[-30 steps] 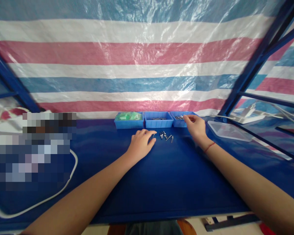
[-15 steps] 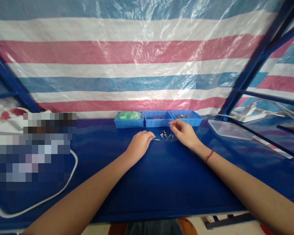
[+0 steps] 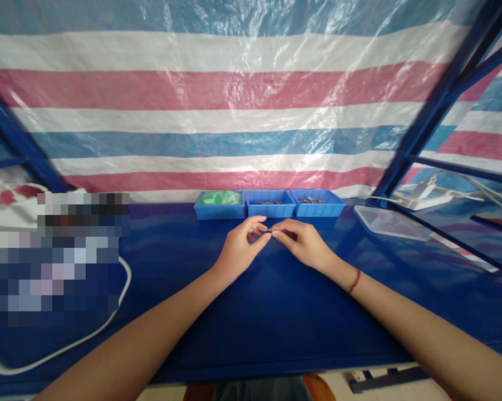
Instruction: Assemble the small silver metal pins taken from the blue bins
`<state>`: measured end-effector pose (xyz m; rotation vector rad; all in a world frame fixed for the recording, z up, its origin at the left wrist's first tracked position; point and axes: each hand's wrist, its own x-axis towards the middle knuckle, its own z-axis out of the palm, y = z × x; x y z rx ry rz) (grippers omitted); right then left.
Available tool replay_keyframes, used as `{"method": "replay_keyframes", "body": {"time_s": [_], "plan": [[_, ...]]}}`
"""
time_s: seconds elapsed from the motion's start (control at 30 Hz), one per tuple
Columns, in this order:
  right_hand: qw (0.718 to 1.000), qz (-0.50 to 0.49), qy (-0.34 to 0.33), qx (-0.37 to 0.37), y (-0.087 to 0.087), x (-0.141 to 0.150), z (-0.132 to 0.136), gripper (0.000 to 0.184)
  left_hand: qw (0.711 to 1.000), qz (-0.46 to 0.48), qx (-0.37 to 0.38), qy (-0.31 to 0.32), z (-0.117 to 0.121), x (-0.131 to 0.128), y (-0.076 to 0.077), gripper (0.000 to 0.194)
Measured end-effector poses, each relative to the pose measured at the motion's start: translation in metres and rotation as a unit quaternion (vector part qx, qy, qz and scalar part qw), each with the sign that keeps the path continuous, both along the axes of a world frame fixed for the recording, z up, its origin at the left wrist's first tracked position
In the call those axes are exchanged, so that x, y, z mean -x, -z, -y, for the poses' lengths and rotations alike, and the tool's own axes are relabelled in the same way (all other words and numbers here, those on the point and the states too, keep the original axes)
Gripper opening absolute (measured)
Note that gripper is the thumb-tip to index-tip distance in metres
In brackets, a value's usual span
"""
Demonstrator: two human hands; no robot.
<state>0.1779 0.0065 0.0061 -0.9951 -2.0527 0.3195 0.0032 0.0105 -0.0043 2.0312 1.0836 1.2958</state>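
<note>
My left hand (image 3: 241,242) and my right hand (image 3: 303,240) meet fingertip to fingertip above the blue table. Between them is a small, thin metal rivet (image 3: 269,230), pinched by thumb and fingers of both hands. The left hand's other fingers are curled, and whether more rivets lie in them cannot be made out. Just behind the hands stands a blue bin (image 3: 270,210) with several metal rivets (image 3: 271,203) in it. The loose rivets on the table are hidden behind my hands.
Beside the middle bin are a left bin (image 3: 220,211) with green packets (image 3: 221,197) and a right bin (image 3: 320,210) with metal pieces. A clear plastic lid (image 3: 390,223) lies to the right. A white cable (image 3: 123,295) loops at left. Blue frame posts flank a striped sheet.
My right hand has moved left and my left hand slightly right and turned, so their fingertips now meet on a rivet. The loose rivets seen between the hands earlier are now covered.
</note>
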Motion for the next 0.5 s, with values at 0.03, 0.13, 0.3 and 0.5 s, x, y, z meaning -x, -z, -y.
{"method": "replay_keyframes", "body": {"time_s": [0.03,0.13,0.3,0.5], "plan": [[1.000,-0.014,-0.002,0.008,-0.0004,-0.0002,0.0001,0.019,1.000,0.016,0.015,-0.004,0.0006,-0.0001,0.0000,0.028],[0.999,-0.033,-0.011,0.024,-0.0009,0.0000,0.0007,0.020,0.999,0.037,0.031,-0.008,0.0019,-0.0001,-0.0010,0.019],[0.997,-0.061,-0.016,0.047,-0.0013,0.0017,0.0021,0.021,0.999,0.048,0.023,-0.004,0.0035,-0.0001,-0.0028,0.017],[0.983,-0.113,-0.063,0.130,-0.0001,0.0031,0.0010,0.025,0.998,0.064,0.016,0.004,0.0040,0.0010,-0.0030,0.016]]}}
